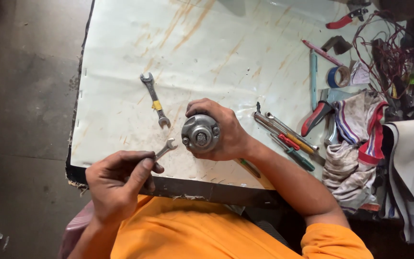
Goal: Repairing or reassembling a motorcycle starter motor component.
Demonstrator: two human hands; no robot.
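Just left of the right grip [226, 132], its round metal part [200, 134] faces the spanner [166, 147].

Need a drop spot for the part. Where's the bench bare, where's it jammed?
Bare: the wide stained sheet above the yellow-taped double-ended spanner, across to the long teal pen; also the strip along the left edge. Crowded: right side, from the screwdriver bundle through the striped rags to the red wire tangle.

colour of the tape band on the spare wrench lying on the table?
Yellow, wrapped around the shaft of the grey double-ended metal wrench; head view shows it best.
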